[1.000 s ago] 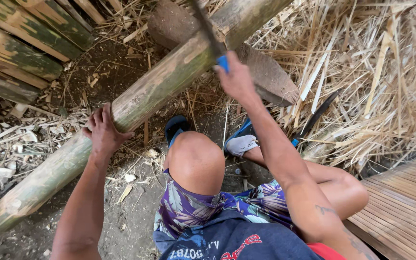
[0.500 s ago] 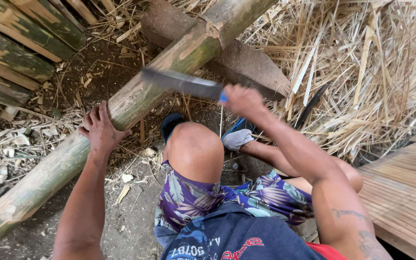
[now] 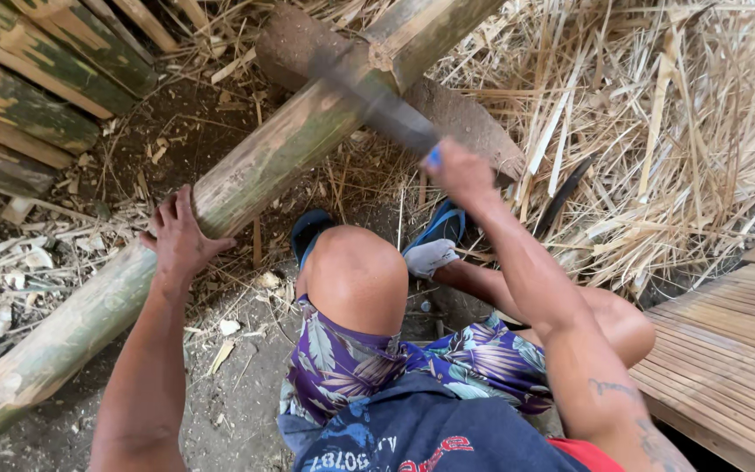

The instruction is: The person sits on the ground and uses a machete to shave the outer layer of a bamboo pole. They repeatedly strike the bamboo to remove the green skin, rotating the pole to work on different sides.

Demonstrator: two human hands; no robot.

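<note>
A long green bamboo pole [image 3: 246, 175] slants from the lower left up to the top middle, its upper part resting on a brown log [image 3: 474, 122]. My left hand [image 3: 176, 236] lies flat on the pole, fingers spread, pressing it down. My right hand [image 3: 460, 170] grips the blue handle of a machete [image 3: 377, 100], whose blurred dark blade lies against the pole near a node. My bent knee [image 3: 356, 275] is between my arms.
Split bamboo slats [image 3: 19, 96] are stacked at the upper left. Dry straw and bamboo shavings [image 3: 657, 140] pile up on the right. A slatted bamboo platform [image 3: 727, 350] lies at the lower right. Blue sandals [image 3: 308, 232] sit on the dirt by my feet.
The machete went from raised above the pole, through a swing across it, to landing on the pole near the node. My left hand stayed pressed on the pole.
</note>
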